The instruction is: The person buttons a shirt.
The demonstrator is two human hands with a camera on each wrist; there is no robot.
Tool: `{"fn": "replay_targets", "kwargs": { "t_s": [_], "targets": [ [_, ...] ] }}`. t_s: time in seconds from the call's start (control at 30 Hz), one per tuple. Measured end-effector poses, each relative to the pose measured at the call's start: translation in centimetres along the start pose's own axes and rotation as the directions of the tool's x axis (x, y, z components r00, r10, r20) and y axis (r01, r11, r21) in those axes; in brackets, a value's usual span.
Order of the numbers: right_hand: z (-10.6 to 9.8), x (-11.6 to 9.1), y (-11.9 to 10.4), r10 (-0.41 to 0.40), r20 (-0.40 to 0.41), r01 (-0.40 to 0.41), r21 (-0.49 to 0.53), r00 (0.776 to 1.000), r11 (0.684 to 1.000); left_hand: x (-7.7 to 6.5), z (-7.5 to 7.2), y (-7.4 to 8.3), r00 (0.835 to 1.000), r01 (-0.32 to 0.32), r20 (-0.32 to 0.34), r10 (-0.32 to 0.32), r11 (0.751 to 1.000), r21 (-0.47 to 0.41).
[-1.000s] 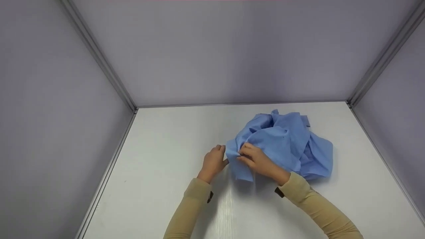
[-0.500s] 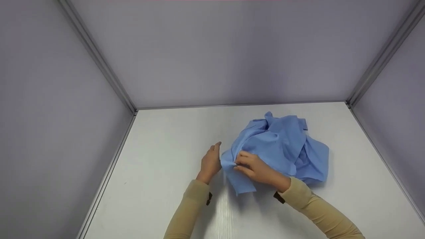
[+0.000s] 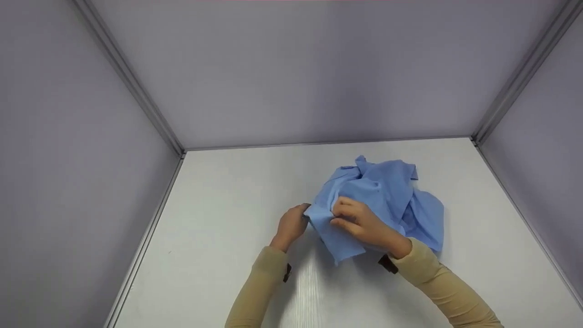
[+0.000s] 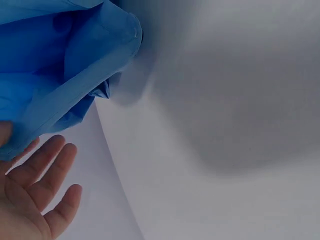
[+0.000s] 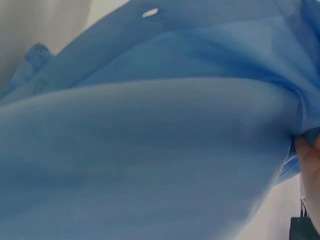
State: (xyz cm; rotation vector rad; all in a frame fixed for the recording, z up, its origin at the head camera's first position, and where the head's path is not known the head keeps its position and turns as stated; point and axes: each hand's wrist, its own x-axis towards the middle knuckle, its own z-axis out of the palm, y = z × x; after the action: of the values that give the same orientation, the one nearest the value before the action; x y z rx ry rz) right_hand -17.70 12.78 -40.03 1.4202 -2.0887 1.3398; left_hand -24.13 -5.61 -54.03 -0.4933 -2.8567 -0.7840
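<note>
A crumpled light-blue garment [image 3: 387, 191] lies bunched on the table, right of centre. My left hand [image 3: 292, 225] is at its left corner. In the left wrist view, thumb and forefinger pinch a stitched hem [image 4: 55, 107], while the other fingers [image 4: 57, 170] spread away from the cloth. My right hand [image 3: 360, 223] pinches the garment a little further right, and a loose flap [image 3: 339, 243] hangs between the hands. Up close in the right wrist view, the blue cloth [image 5: 140, 150] fills most of the picture, with a small slit in it; only part of the right hand [image 5: 311, 170] shows.
The white tabletop [image 3: 218, 237] spreads to both sides of the garment. Grey walls [image 3: 291, 73] enclose it at the back, left and right, with metal rails [image 3: 136, 86] along the corners.
The left fingers, held straight beside the cloth half a second ago, now pinch its corner. The right hand has shifted slightly right and up with its grip. The loose flap has swung rightward.
</note>
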Motion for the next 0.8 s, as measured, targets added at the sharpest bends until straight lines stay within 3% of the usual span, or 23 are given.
{"fn": "replay_targets", "kwargs": {
  "t_s": [0.13, 0.23, 0.4, 0.47, 0.53, 0.6, 0.7, 0.77, 0.8],
  "targets": [
    [-1.3, 0.0, 1.1, 0.028, -0.095, -0.031, -0.025, 0.995, 0.999, 0.3, -1.0, -0.4, 0.997, 0.023, -0.065, -0.029, 0.996, -0.085],
    [-2.4, -0.4, 2.6, 0.072, -0.167, -0.083, -0.059, 0.983, 0.995, 0.6, -2.0, -0.7, 0.991, 0.029, -0.122, -0.053, 0.98, -0.196],
    [-3.4, -1.4, 4.6, 0.175, -0.247, -0.203, -0.096, 0.953, 0.974, 1.1, -3.9, -0.8, 0.961, 0.007, -0.26, -0.092, 0.951, -0.308],
    [-3.5, -1.7, 5.1, 0.199, -0.257, -0.231, -0.1, 0.946, 0.968, 1.2, -4.7, -0.6, 0.951, 0.015, -0.285, -0.12, 0.938, -0.346],
    [-3.5, -2.0, 5.4, 0.199, -0.265, -0.238, -0.123, 0.943, 0.964, 1.2, -5.4, -0.3, 0.952, 0.021, -0.267, -0.149, 0.903, -0.428],
    [-3.6, -2.2, 5.7, 0.195, -0.275, -0.243, -0.155, 0.941, 0.957, 1.3, -5.7, 0.0, 0.959, 0.03, -0.221, -0.179, 0.836, -0.548],
    [-3.7, -2.3, 6.0, 0.186, -0.3, -0.26, -0.227, 0.936, 0.939, 1.3, -6.1, 0.6, 0.972, 0.012, -0.153, -0.18, 0.685, -0.728],
    [-3.8, -2.4, 6.1, 0.19, -0.326, -0.283, -0.266, 0.926, 0.921, 2.6, -3.0, -2.1, 0.98, -0.027, -0.136, -0.148, 0.576, -0.817],
    [-3.8, -2.5, 6.2, 0.196, -0.337, -0.298, -0.284, 0.921, 0.911, 2.7, -2.7, -2.3, 0.983, -0.029, -0.123, -0.14, 0.539, -0.842]
  ]
}}
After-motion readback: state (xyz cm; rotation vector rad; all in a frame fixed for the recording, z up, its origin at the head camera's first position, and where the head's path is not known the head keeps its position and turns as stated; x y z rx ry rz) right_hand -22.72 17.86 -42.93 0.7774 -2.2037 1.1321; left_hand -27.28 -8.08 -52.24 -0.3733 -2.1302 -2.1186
